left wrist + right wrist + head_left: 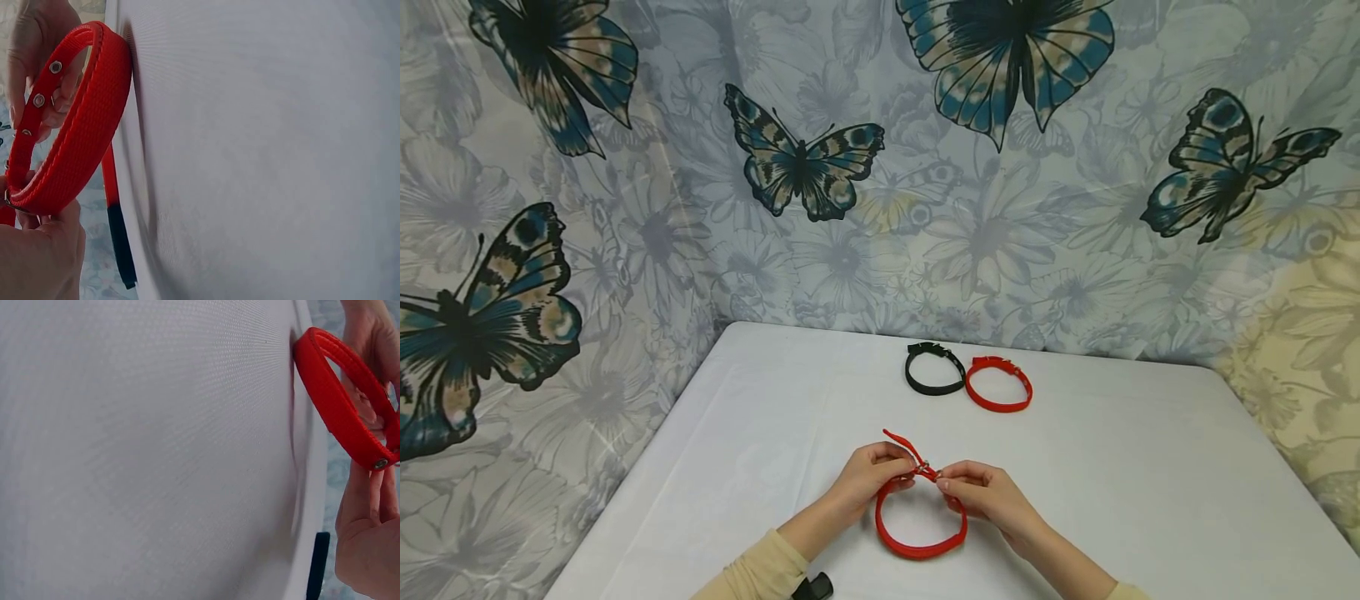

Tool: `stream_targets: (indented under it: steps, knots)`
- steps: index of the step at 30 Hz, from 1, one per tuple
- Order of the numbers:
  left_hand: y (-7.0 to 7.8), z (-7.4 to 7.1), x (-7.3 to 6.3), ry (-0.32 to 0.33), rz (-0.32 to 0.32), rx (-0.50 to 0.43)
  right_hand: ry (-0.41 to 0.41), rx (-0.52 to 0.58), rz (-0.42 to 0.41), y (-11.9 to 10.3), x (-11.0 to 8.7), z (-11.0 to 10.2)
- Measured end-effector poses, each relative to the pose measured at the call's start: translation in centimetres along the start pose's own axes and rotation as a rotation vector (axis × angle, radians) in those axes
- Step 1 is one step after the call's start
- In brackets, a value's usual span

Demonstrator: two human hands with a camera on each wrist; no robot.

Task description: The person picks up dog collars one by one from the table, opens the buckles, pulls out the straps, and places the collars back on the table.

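A red collar (921, 552) with metal eyelets and a buckle (924, 467) is bent into a loop near the front of the white table. My left hand (868, 477) pinches it beside the buckle, on the left of the loop's far side. Opposite, my right hand (988, 497) grips the strap just right of the buckle between thumb and fingers. The strap's free end (895, 437) sticks out beyond the left fingers. In the left wrist view, eyelets (39, 100) line the inner strap. Fingertips partly cover the buckle.
Farther back on the white table (775, 400) lie a black collar (934, 390) and another red collar (998, 407), both looped, side by side. A small black object (814, 587) shows by the left sleeve. Butterfly-patterned fabric (842, 275) hangs behind the table.
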State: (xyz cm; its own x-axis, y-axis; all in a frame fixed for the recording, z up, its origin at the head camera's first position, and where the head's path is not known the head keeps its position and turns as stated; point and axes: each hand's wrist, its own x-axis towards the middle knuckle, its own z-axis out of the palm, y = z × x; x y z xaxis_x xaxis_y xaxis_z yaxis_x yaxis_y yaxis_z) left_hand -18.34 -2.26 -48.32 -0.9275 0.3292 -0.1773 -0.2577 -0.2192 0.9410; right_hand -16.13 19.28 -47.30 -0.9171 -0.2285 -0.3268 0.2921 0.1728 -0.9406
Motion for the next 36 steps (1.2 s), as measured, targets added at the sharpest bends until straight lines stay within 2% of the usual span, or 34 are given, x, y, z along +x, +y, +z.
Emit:
stream_targets:
  steps: [3,7,11,17,24,31,36]
  knots:
    - [0.1,-0.2,-0.1,0.0,-0.007,0.049,-0.002,0.003,0.004,-0.1,-0.1,0.0]
    - [0.3,-0.9,-0.2,-0.011,-0.017,0.194,-0.004,-0.014,0.011,-0.3,-0.1,0.0]
    - [0.8,-1.6,-0.4,-0.064,-0.014,0.328,0.0,-0.037,0.008,-0.5,-0.1,-0.1]
    - [1.5,-2.3,-0.5,-0.126,0.02,0.449,-0.032,-0.043,-0.006,-0.8,-0.2,-0.3]
    - [1.8,-2.3,-0.6,-0.14,0.023,0.461,-0.075,-0.038,-0.018,-0.8,-0.3,-0.4]
    - [1.6,-2.4,-0.9,-0.108,0.012,0.472,-0.111,-0.04,-0.027,-0.7,-0.4,-0.6]
    - [1.3,-2.7,-0.8,-0.086,-0.008,0.446,-0.134,-0.048,-0.035,-0.7,-0.4,-0.9]
